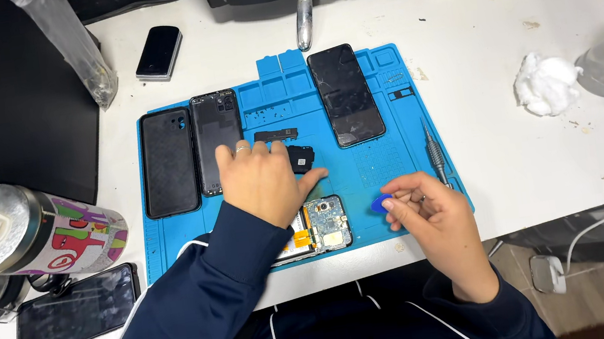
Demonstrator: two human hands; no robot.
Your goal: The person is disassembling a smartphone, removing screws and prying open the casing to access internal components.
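Head view: right hand (432, 211) pinches a blue plastic pick (381, 203); left hand (264, 178) rests open over a small black part (301, 158).

A small blue pick (382, 203), rounded and flat, is pinched near the front right corner of the blue mat on the desk. An opened phone (322, 224), circuit board bared, lies flat at the mat's front edge, probably pinned underhand.
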